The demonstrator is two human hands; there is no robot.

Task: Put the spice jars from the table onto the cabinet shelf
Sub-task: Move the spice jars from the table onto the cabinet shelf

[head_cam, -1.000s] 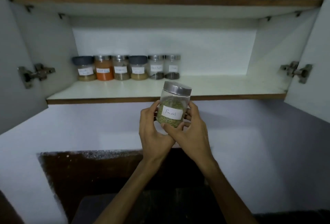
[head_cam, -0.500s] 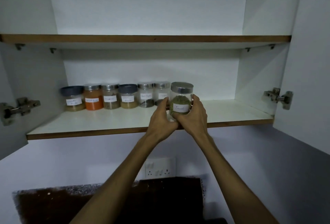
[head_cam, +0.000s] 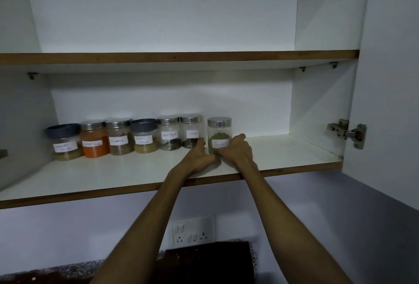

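Presently both hands, left [head_cam: 199, 155] and right [head_cam: 235, 150], gripped fennel jar [head_cam: 219, 135] low on shelf [head_cam: 113, 177]. Glass judged rigid, smooth, breakable; body hold sound.

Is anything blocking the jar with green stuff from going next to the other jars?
Nothing visible. The fennel jar already stands on the lower shelf, at the right end of the row, just beside the cloves jar. The left hand and right hand hold its base. Only bare shelf lies to its right.
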